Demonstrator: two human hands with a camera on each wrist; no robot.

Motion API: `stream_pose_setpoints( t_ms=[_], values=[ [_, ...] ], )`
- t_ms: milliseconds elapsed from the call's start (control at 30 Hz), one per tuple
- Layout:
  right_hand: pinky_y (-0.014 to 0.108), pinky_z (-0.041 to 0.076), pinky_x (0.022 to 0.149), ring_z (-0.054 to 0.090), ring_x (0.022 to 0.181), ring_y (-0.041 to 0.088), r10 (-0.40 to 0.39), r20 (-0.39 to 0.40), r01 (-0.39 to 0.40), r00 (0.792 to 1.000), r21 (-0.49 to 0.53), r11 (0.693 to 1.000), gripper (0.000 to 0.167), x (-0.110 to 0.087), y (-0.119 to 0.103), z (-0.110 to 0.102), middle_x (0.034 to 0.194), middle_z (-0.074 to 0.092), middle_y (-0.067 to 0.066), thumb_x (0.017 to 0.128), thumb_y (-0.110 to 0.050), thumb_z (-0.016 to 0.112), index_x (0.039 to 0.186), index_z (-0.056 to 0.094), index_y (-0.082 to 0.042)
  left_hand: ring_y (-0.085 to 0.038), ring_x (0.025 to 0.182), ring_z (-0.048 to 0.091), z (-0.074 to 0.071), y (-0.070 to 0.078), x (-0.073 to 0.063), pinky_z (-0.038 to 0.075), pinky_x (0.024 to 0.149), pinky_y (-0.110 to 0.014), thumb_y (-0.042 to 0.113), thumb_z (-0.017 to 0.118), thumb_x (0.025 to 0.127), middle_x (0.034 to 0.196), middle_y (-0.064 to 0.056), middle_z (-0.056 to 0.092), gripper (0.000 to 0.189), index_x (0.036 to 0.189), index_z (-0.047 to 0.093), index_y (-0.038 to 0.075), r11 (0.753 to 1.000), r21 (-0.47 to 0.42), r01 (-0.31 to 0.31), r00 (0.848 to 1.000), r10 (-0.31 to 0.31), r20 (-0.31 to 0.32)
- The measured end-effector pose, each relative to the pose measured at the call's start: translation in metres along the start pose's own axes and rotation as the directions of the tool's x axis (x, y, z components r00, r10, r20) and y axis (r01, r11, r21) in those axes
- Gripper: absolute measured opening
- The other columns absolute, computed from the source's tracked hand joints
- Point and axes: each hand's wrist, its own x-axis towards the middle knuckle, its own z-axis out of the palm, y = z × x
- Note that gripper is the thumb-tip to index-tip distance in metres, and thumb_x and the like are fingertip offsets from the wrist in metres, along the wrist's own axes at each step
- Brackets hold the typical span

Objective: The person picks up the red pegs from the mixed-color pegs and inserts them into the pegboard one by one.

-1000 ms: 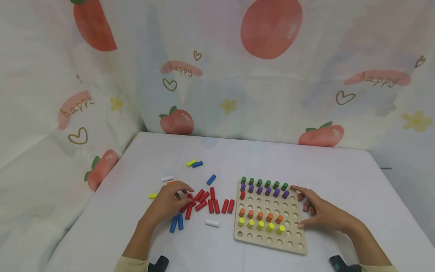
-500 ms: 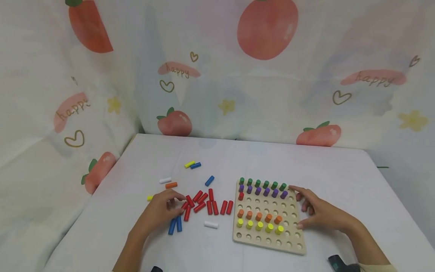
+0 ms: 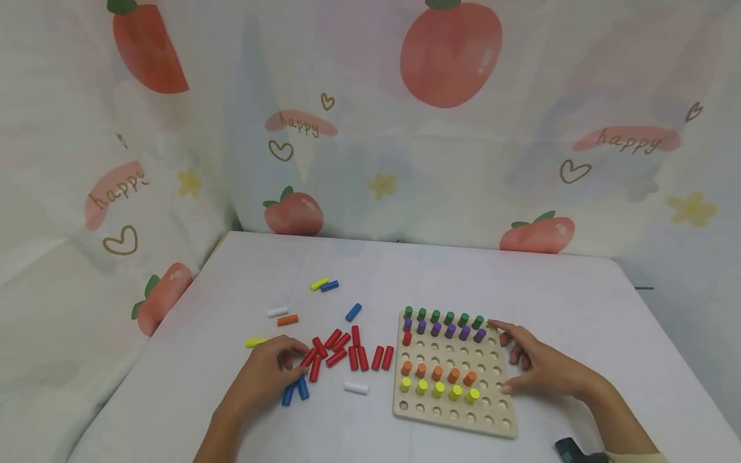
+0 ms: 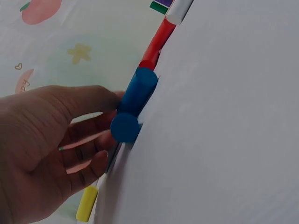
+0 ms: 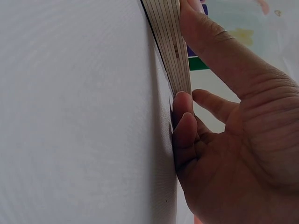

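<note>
My left hand (image 3: 271, 366) is at the left end of a loose cluster of red pegs, thumb and index finger pinching the leftmost red peg (image 3: 309, 357). Two blue pegs (image 3: 303, 388) lie just below its thumb; in the left wrist view, blue pegs (image 4: 138, 91) hide its fingertips. My right hand (image 3: 535, 361) rests at the right side of a wooden pegboard (image 3: 454, 421), index finger at the far corner and thumb on the side edge. The right wrist view shows its fingers along the board's layered edge (image 5: 170, 44). Green, purple, orange and yellow pegs stand in rows, with one red peg (image 3: 408, 338) upright.
A white peg (image 3: 356, 388) lies left of the board. Farther back are a blue peg (image 3: 354, 312), a yellow peg (image 3: 320, 284) beside another blue one, an orange peg (image 3: 287, 319) and a white peg (image 3: 278, 312). A yellow peg (image 3: 256, 343) lies behind the left hand.
My left hand has drawn back leftward and toward me, from over the red cluster to its leftmost peg. My right hand stays at the board's edge. The head view has shifted slightly.
</note>
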Motion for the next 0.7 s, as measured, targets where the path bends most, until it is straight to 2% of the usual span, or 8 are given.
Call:
stream_pose_setpoints(
  t_ms=[200, 433, 700],
  values=[
    [0.027, 0.043, 0.072, 0.046, 0.093, 0.023, -0.020, 0.002, 0.020, 1.000, -0.008, 1.000, 0.112, -0.002, -0.002, 0.000, 0.124, 0.040, 0.010, 0.071, -0.028, 0.096, 0.160, 0.030, -0.018, -0.014, 0.078, 0.055, 0.003, 0.010, -0.004, 0.052, 0.066, -0.024, 0.011, 0.086, 0.085, 0.091, 0.009, 0.065, 0.026, 0.109, 0.076, 0.018, 0.996, 0.025, 0.083, 0.996, -0.082, -0.029],
    [0.027, 0.043, 0.071, 0.046, 0.093, 0.024, -0.011, 0.003, 0.011, 1.000, -0.016, 1.000, 0.112, -0.003, -0.005, 0.000, 0.122, 0.040, 0.011, 0.070, -0.029, 0.096, 0.160, 0.031, -0.018, -0.015, 0.075, 0.053, 0.003, 0.015, -0.006, 0.050, 0.063, -0.025, 0.008, 0.086, 0.084, 0.088, 0.006, 0.066, 0.024, 0.105, 0.078, 0.015, 0.988, 0.061, 0.144, 0.987, -0.139, -0.077],
    [0.028, 0.043, 0.071, 0.046, 0.093, 0.024, -0.010, -0.003, 0.010, 1.000, -0.019, 1.000, 0.111, -0.003, -0.004, -0.001, 0.123, 0.041, 0.010, 0.070, -0.029, 0.097, 0.160, 0.031, -0.020, -0.015, 0.075, 0.054, 0.003, 0.011, -0.004, 0.050, 0.065, -0.026, 0.007, 0.087, 0.084, 0.087, 0.007, 0.065, 0.024, 0.104, 0.078, 0.015, 0.988, 0.048, 0.146, 0.986, -0.142, -0.083]
  ],
)
